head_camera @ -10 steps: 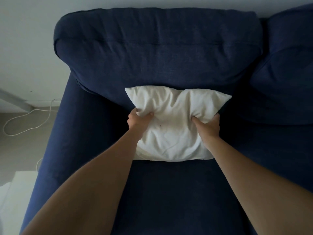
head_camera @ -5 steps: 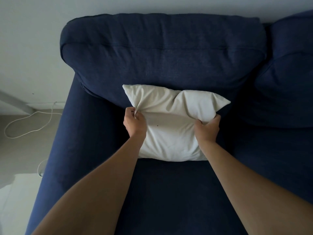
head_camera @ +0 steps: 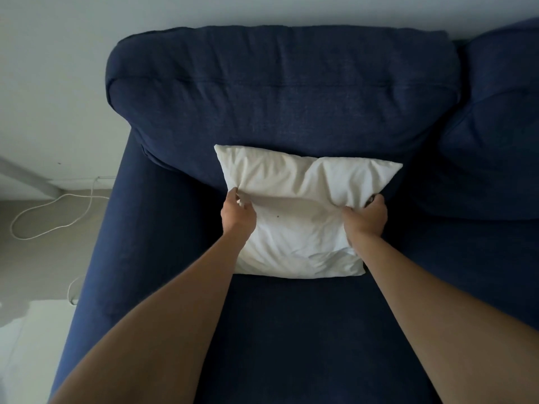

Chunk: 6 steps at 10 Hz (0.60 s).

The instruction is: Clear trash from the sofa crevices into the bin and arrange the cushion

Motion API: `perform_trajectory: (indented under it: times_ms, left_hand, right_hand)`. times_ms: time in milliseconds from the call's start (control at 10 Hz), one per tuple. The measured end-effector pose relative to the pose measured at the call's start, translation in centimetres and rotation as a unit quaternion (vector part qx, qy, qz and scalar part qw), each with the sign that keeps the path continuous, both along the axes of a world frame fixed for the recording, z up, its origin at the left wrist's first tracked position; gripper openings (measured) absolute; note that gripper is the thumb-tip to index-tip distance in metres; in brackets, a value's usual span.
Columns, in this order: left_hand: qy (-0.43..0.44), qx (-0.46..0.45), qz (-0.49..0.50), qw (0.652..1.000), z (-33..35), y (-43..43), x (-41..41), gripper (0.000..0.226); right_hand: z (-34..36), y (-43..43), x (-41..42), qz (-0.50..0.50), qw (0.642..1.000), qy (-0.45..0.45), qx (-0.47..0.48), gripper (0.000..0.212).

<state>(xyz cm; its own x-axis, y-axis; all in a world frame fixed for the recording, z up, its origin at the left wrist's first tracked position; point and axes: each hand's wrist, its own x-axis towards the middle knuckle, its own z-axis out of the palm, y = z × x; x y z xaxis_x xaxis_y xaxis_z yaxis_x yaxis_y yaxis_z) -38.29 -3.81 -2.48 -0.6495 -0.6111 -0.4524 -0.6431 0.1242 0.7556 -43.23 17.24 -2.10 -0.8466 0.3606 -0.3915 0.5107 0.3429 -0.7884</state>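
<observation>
A white cushion [head_camera: 300, 217] leans against the back cushion of the dark blue sofa [head_camera: 280, 91], its lower edge on the seat. My left hand [head_camera: 237, 215] pinches the cushion's left side, the fabric bunched between its fingers. My right hand [head_camera: 366, 218] grips the right side, fingers dug into the cover. The cushion's top corners stick out left and right above my hands. No trash and no bin are in view.
A second blue back cushion [head_camera: 495, 126] fills the right. The sofa's left armrest [head_camera: 116, 228] borders grey floor with a looping white cable [head_camera: 55, 208]. A pale sheet or mat [head_camera: 32, 339] lies at the lower left. A white wall stands behind.
Both hands have slid outward and up along the cushion's sides, pushing it more upright against the backrest. The view has shifted slightly.
</observation>
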Motion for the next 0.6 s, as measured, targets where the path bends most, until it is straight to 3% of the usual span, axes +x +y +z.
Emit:
perform_trajectory:
  times_ms: [200, 400, 600]
  left_hand:
    - [-0.054, -0.021, -0.097, 0.994, 1.2, 1.1, 0.3, 0.060]
    - [-0.097, -0.091, -0.163, 0.978, 3.2, 1.8, 3.4, 0.072]
    - [-0.098, -0.181, -0.216, 0.954, 7.0, 3.3, 7.6, 0.058]
  right_hand:
    - [0.9, 0.6, 0.5, 0.112, 0.989, -0.065, -0.075, 0.089]
    - [2.0, 0.9, 2.4, 0.196, 0.980, -0.029, 0.002, 0.077]
    - [5.9, 1.8, 5.5, 0.314, 0.943, 0.034, 0.106, 0.073]
